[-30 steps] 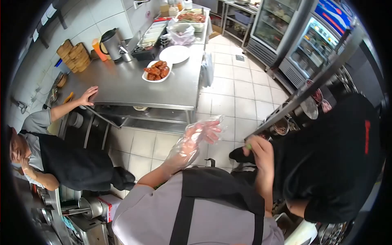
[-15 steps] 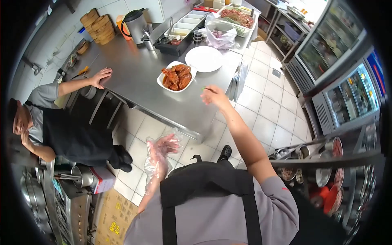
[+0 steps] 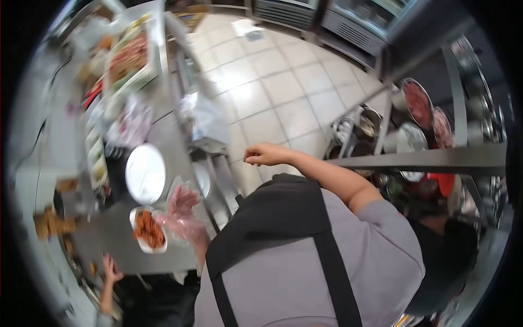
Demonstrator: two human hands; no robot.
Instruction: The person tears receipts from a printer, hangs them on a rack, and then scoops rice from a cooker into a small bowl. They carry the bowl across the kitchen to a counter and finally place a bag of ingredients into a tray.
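My left hand (image 3: 182, 210), in a loose clear plastic glove, is beside the white bowl of glazed, reddish-brown meat (image 3: 149, 230). Its fingers look apart and hold nothing, though motion blurs them. Just beyond the bowl on the steel table (image 3: 109, 231) lies an empty white plate (image 3: 145, 174). Bare and with its fingers curled together, my right hand (image 3: 262, 155) hangs over the tiled floor, right of the table. Whatever it may hold at the fingertips is too small to make out.
A co-worker's hand (image 3: 110, 268) rests at the table's lower left edge. Farther up the table are a plastic bag (image 3: 132, 121) and a basket of meat (image 3: 128, 60). On my right stands a metal rack (image 3: 419, 159) with pots. Another person's dark clothing shows at lower right.
The view has swung to the right, so the table now lies on the left. My left hand has come up beside the bowl. My right hand is now away from the table, its fingers curled.
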